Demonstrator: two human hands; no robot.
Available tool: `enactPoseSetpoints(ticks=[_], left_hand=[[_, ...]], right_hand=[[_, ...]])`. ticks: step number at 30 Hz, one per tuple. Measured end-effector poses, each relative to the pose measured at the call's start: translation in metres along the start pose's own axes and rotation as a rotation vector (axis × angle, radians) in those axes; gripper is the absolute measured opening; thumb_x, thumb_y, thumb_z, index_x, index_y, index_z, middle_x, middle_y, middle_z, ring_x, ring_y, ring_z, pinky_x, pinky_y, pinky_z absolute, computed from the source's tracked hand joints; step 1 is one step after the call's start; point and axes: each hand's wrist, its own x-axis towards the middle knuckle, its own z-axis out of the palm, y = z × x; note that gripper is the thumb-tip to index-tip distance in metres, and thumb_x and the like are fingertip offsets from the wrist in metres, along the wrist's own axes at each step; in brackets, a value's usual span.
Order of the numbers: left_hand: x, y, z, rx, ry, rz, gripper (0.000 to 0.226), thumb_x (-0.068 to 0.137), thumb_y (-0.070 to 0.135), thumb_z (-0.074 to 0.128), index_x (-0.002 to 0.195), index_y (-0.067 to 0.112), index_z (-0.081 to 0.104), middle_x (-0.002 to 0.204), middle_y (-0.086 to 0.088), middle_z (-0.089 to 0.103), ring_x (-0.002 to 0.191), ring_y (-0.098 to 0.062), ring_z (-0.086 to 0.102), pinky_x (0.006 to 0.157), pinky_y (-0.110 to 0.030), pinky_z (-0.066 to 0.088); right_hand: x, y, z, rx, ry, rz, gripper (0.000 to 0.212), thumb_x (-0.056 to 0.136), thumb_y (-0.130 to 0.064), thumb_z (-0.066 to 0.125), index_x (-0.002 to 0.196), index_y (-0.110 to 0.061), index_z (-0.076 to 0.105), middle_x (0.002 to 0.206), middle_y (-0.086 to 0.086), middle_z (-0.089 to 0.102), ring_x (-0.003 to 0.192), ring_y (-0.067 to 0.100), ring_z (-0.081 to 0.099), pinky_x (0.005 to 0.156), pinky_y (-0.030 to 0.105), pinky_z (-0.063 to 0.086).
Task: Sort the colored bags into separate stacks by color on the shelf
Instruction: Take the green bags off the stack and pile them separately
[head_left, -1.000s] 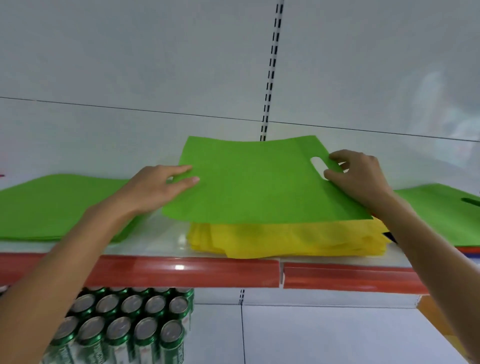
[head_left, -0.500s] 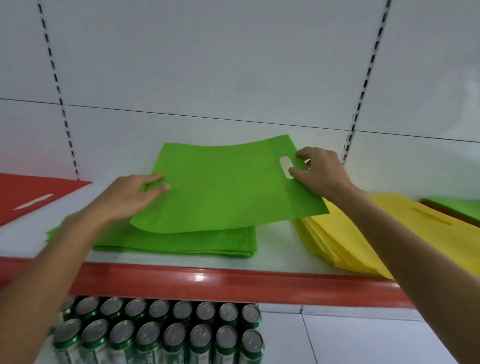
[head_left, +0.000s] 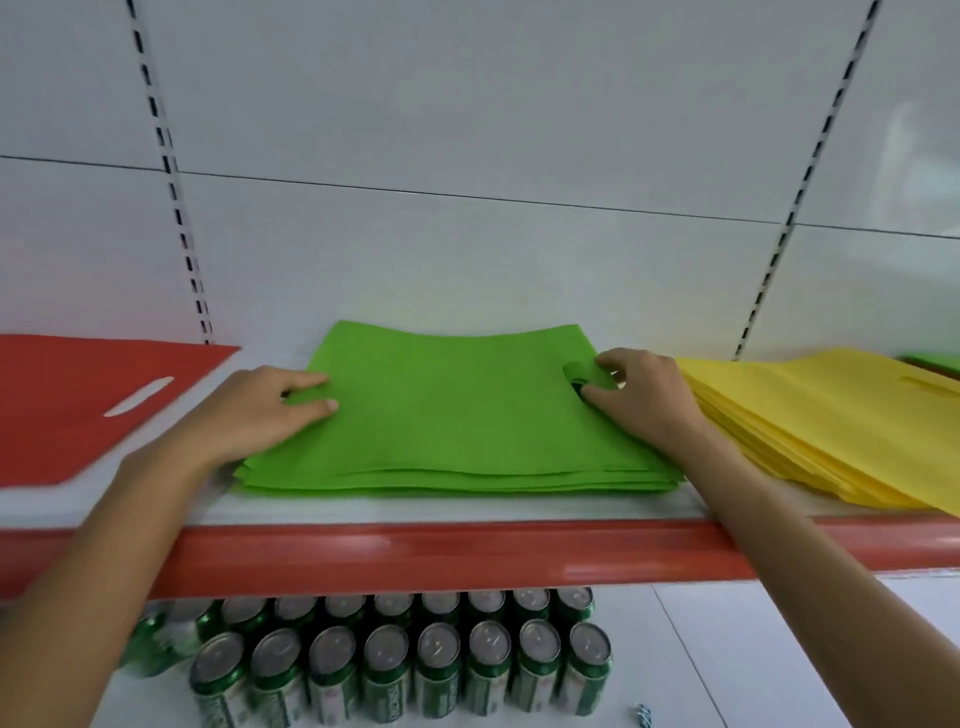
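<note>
A stack of green bags (head_left: 457, 421) lies in the middle of the shelf, its top bag flat and lined up with the ones below. My left hand (head_left: 254, 410) rests on the top bag's left edge with its fingers fairly straight. My right hand (head_left: 639, 400) pinches the same bag at its cut-out handle on the right side. A red bag (head_left: 78, 395) with a slot handle lies to the left. To the right sits a stack of yellow bags (head_left: 810, 421). A sliver of another green bag (head_left: 935, 361) shows at the far right.
The shelf has a red front strip (head_left: 415, 551) and a white slotted back wall. Several green drink cans (head_left: 395, 660) stand in rows on the shelf below. A small blue-white scrap (head_left: 643, 716) lies beside them.
Both hands carried the green bag leftward from above the yellow stack and lowered it flat onto the green stack. The view shifted left, bringing the red bag into sight.
</note>
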Motion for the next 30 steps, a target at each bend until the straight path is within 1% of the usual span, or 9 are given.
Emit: enactPoseSetpoints(ticks=[6, 14, 16, 19, 20, 22, 24, 28, 30], left_hand=[[-0.001, -0.011, 0.002, -0.03, -0.03, 0.043, 0.047, 0.082, 0.033, 0.067, 0.127, 0.024, 0.056, 0.142, 0.0, 0.044, 0.126, -0.021, 0.045, 0.099, -0.026, 0.03], [-0.004, -0.013, 0.002, -0.033, -0.035, 0.053, 0.045, 0.081, 0.033, 0.067, 0.125, 0.025, 0.058, 0.142, -0.001, 0.045, 0.127, -0.02, 0.044, 0.094, -0.025, 0.03], [-0.008, -0.013, -0.002, -0.06, -0.022, 0.047, 0.048, 0.077, 0.041, 0.071, 0.121, 0.026, 0.06, 0.14, -0.001, 0.047, 0.128, -0.02, 0.044, 0.099, -0.028, 0.03], [-0.016, -0.006, -0.014, -0.13, 0.067, 0.054, 0.072, 0.057, 0.065, 0.064, 0.117, 0.027, 0.063, 0.136, 0.001, 0.051, 0.128, -0.018, 0.043, 0.106, -0.035, 0.031], [-0.018, -0.001, -0.018, -0.119, 0.105, 0.078, 0.072, 0.057, 0.065, 0.065, 0.118, 0.026, 0.062, 0.135, 0.0, 0.052, 0.128, -0.018, 0.044, 0.107, -0.036, 0.031], [-0.021, 0.016, -0.023, -0.083, 0.157, 0.141, 0.057, 0.072, 0.051, 0.072, 0.122, 0.026, 0.06, 0.136, 0.001, 0.051, 0.128, -0.02, 0.044, 0.107, -0.035, 0.031], [-0.02, 0.038, -0.02, -0.053, 0.191, 0.209, 0.045, 0.081, 0.037, 0.066, 0.124, 0.027, 0.058, 0.137, 0.004, 0.05, 0.127, -0.022, 0.043, 0.105, -0.032, 0.03], [-0.025, 0.096, 0.011, -0.01, 0.167, 0.341, 0.045, 0.082, 0.033, 0.065, 0.126, 0.026, 0.057, 0.135, 0.005, 0.052, 0.126, -0.014, 0.045, 0.097, -0.015, 0.025], [-0.029, 0.126, 0.031, 0.0, 0.137, 0.398, 0.046, 0.082, 0.034, 0.065, 0.126, 0.026, 0.057, 0.134, 0.006, 0.052, 0.124, -0.01, 0.045, 0.094, -0.011, 0.023]], right_hand=[[-0.008, 0.003, 0.002, -0.038, -0.004, 0.041, 0.036, 0.083, -0.031, 0.065, 0.114, -0.014, 0.067, 0.115, 0.009, 0.066, 0.108, 0.025, 0.059, 0.088, 0.032, 0.045], [-0.008, 0.006, 0.007, -0.008, -0.013, 0.061, 0.032, 0.083, -0.036, 0.066, 0.107, -0.015, 0.07, 0.11, 0.008, 0.068, 0.105, 0.023, 0.06, 0.087, 0.029, 0.042], [-0.009, 0.003, 0.008, 0.01, -0.006, 0.057, 0.031, 0.085, -0.038, 0.063, 0.105, -0.015, 0.071, 0.109, 0.007, 0.069, 0.105, 0.023, 0.06, 0.086, 0.028, 0.042], [-0.014, -0.005, -0.005, 0.058, 0.067, 0.014, 0.034, 0.091, -0.034, 0.058, 0.116, -0.012, 0.065, 0.117, 0.005, 0.066, 0.107, 0.019, 0.06, 0.089, 0.028, 0.041], [-0.018, -0.007, -0.015, 0.055, 0.101, -0.011, 0.036, 0.091, -0.033, 0.057, 0.119, -0.012, 0.062, 0.12, 0.004, 0.064, 0.108, 0.018, 0.059, 0.092, 0.03, 0.042], [-0.023, -0.009, -0.041, 0.038, 0.183, -0.066, 0.035, 0.09, -0.032, 0.058, 0.121, -0.015, 0.062, 0.118, 0.003, 0.064, 0.107, 0.018, 0.059, 0.094, 0.035, 0.045], [-0.024, -0.003, -0.069, 0.038, 0.257, -0.094, 0.033, 0.088, -0.029, 0.061, 0.119, -0.017, 0.063, 0.114, 0.004, 0.065, 0.103, 0.02, 0.059, 0.094, 0.039, 0.045], [-0.016, 0.048, -0.101, 0.006, 0.264, -0.006, 0.034, 0.086, -0.027, 0.062, 0.118, -0.016, 0.063, 0.114, 0.005, 0.066, 0.108, 0.022, 0.059, 0.096, 0.042, 0.045], [-0.017, 0.086, -0.11, -0.03, 0.239, 0.043, 0.035, 0.086, -0.026, 0.063, 0.119, -0.013, 0.063, 0.116, 0.006, 0.065, 0.108, 0.022, 0.059, 0.095, 0.042, 0.046]])
